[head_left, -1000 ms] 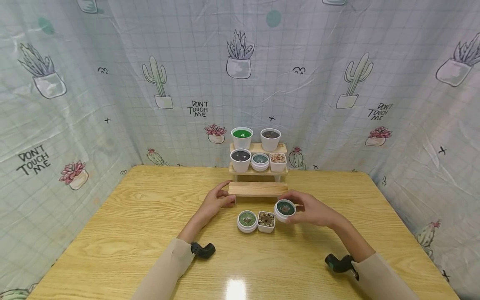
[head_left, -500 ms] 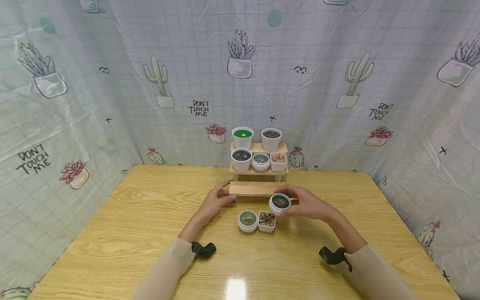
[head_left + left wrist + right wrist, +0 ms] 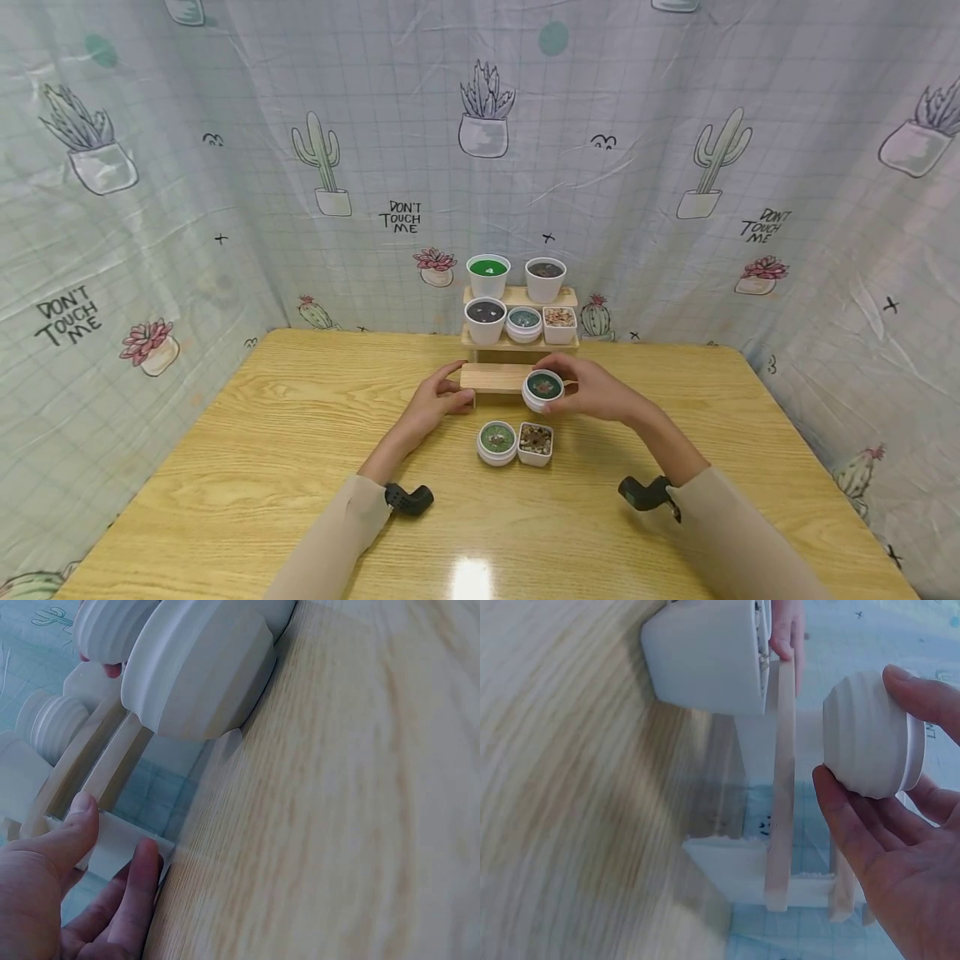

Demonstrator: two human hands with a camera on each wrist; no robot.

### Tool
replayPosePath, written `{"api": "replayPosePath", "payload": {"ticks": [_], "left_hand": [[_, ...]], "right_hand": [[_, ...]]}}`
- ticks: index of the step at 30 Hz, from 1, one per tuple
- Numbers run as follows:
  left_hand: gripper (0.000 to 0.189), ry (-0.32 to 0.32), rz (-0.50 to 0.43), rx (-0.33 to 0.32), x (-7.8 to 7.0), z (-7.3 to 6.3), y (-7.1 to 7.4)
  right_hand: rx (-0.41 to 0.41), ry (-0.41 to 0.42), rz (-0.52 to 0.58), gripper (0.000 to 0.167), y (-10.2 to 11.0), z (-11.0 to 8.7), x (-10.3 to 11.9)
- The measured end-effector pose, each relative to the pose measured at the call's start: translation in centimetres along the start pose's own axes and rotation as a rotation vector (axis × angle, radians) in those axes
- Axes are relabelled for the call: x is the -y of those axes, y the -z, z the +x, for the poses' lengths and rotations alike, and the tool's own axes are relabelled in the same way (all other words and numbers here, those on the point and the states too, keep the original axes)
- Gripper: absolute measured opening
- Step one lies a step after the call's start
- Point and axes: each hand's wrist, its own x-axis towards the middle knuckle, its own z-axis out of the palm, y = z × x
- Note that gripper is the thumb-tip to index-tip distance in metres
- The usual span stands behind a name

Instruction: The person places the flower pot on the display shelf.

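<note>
My right hand [image 3: 592,392] holds a round ribbed white pot [image 3: 542,392] with dark green filling and a reddish plant-like piece in it. The right wrist view shows thumb and fingers round this pot [image 3: 870,735], which is raised beside the shelf's front slat, apart from it. My left hand [image 3: 433,408] grips the left end of a tiered wooden plant shelf [image 3: 487,377]; in the left wrist view its thumb rests by the slat and its fingers lie against the white end support [image 3: 120,844]. A round pot with light green filling [image 3: 497,442] and a square pebble-filled pot [image 3: 536,443] stand in front.
On the middle tier are a dark-filled pot [image 3: 485,321], a small round pot [image 3: 523,324] and a square pot [image 3: 559,325]. The top tier bears a green-filled pot [image 3: 488,275] and a grey-filled one [image 3: 545,279]. A printed curtain [image 3: 375,150] encloses the table.
My right hand has carried the dark green pot leftward and away from me, from right of the square pot to the front slat. The left hand keeps its place on the shelf.
</note>
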Motion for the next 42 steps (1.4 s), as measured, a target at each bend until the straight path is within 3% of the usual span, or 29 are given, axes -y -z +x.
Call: {"api": "replayPosePath", "payload": {"ticks": [11,21,34,42], "left_hand": [[0.068,-0.010,-0.022,0.002,0.0,-0.1,0.0],[0.068,-0.005,-0.006,0.008,-0.1,-0.2,0.1],[0.068,-0.013,-0.010,0.023,0.2,-0.2,0.1],[0.068,-0.015,-0.014,0.023,0.1,-0.2,0.1]], "right_hand": [[-0.017,0.012,0.012,0.058,-1.0,3.1,0.2],[-0.059,-0.040,-0.009,0.066,-2.4,5.1,1.4],[-0.077,-0.050,-0.065,0.068,-4.0,6.4,2.3],[-0.092,-0.013,-0.069,0.065,-4.6,6.9,2.3]]}}
